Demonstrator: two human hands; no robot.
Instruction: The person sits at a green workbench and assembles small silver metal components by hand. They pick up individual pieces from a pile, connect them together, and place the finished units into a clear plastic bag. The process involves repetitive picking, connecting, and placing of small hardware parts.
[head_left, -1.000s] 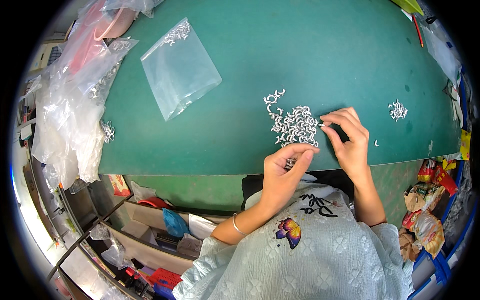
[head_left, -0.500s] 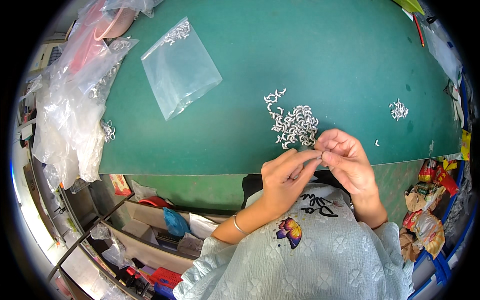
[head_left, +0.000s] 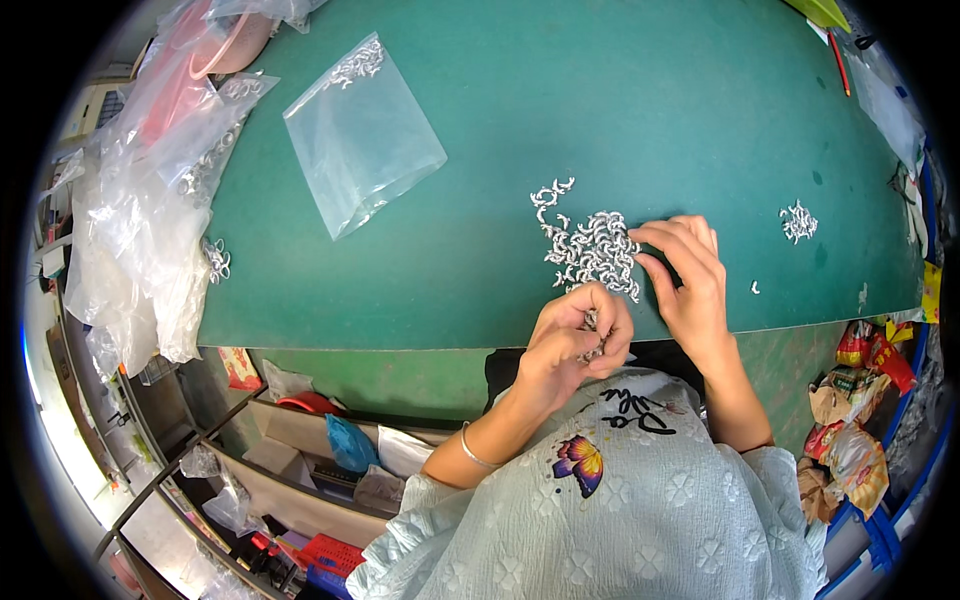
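Curling its fingers around a few silver pieces, the left hand is holding them at the table's near edge. Just beyond, the right hand is reaching to the right side of the main pile, thumb and forefinger standing apart; whether they are touching a piece is hard to tell. The step in hand is seemingly picking from this pile, and the next move is probably calling for a light pinch on one piece. Farther off, a small heap is lying rightward and a clear bag is lying leftward.
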